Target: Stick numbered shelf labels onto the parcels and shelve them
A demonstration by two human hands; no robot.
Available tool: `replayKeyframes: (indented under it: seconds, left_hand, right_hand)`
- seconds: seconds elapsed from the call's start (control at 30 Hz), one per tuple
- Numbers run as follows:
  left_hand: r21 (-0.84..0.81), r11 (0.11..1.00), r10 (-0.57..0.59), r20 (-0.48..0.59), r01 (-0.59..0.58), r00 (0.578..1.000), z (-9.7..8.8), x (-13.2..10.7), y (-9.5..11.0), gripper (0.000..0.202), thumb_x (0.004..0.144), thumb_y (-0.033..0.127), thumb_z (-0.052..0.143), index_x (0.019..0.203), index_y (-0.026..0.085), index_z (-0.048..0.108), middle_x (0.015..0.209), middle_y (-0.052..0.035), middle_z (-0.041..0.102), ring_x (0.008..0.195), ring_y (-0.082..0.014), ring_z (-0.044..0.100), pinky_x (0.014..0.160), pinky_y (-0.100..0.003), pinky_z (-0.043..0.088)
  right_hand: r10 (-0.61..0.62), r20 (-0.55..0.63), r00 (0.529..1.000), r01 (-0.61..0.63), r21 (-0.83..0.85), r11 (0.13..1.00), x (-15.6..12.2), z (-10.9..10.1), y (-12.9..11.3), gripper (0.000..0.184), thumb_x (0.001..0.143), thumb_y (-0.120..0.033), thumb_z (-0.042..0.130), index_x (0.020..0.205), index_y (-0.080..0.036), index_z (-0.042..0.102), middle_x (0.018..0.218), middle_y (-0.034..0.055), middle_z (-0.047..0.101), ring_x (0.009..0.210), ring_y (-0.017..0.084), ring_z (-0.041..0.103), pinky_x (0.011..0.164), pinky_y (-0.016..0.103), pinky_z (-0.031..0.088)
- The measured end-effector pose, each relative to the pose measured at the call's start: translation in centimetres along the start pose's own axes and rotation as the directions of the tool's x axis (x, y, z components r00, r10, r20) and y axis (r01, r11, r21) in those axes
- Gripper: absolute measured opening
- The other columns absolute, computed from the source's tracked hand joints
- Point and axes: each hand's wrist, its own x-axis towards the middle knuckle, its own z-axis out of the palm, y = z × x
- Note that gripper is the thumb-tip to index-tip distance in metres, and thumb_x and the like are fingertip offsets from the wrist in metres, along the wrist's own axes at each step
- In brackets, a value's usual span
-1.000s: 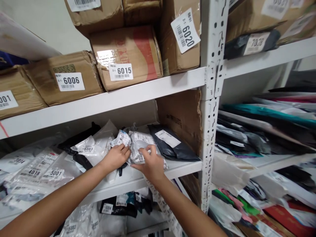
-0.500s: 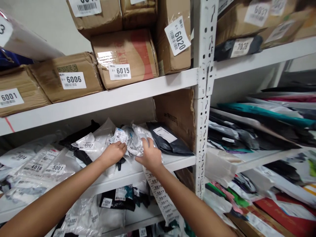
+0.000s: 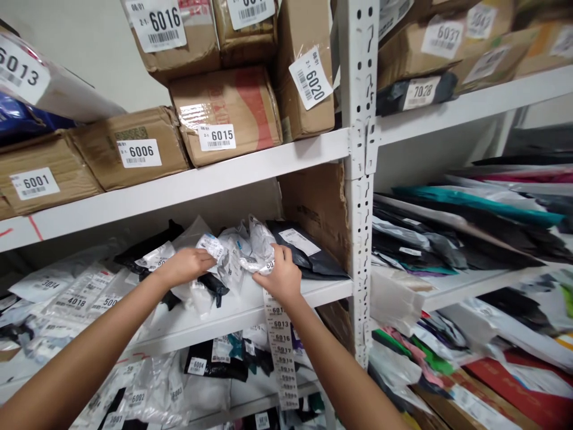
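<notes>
My left hand (image 3: 191, 266) is closed, with its fingertips pinching the edge of a small white plastic parcel bag (image 3: 211, 246) with a printed label. A crumpled clear plastic parcel bag (image 3: 261, 239) lies against my right hand (image 3: 282, 276), whose thumb and fingers curl around its lower front edge. Below that hand hangs a long strip of numbered barcode labels (image 3: 282, 352), its upper end hidden by the hand. Between the hands is another crumpled clear bag (image 3: 233, 251). A black parcel bag (image 3: 304, 248) with a white label lies just right of my right hand.
Labelled cardboard boxes (image 3: 226, 113) stand on the shelf above. A perforated white upright (image 3: 358, 227) and a cardboard divider (image 3: 313, 203) bound the right side. More labelled bags (image 3: 76, 298) lie left, and others (image 3: 154, 388) fill the shelf below.
My left hand has moved left, drawing the small labelled bag away from the clear bags by my right hand. The label strip now hangs straighter. The view has shifted slightly.
</notes>
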Motion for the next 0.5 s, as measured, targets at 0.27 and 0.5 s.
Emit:
replayKeyframes:
  seconds: [0.27,0.5]
  left_hand:
    - [0.138,0.988,0.041,0.155,-0.062,0.987,3.0,5.4,6.8,0.016,0.087,0.012,0.056,0.08,0.013,0.07,0.082,-0.012,0.071,0.088,-0.0243,0.062,0.089,-0.04,0.046]
    - [-0.158,0.984,-0.049,0.176,0.077,0.983,4.0,4.7,6.0,0.032,0.077,0.039,0.065,0.103,0.022,0.072,0.112,-0.0093,0.07,0.12,-0.0341,0.052,0.109,-0.06,0.029]
  right_hand:
    - [0.117,-0.105,0.988,-0.105,0.112,0.988,0.3,-0.3,0.1,0.072,0.062,-0.041,0.071,0.126,-0.02,0.046,0.118,0.0114,0.054,0.089,0.026,0.062,0.067,0.032,0.048]
    - [-0.222,0.246,0.944,0.224,0.02,0.974,-0.6,-0.2,-0.6,0.071,0.066,-0.037,0.077,0.129,-0.024,0.048,0.137,0.0138,0.049,0.086,0.024,0.066,0.07,0.034,0.051]
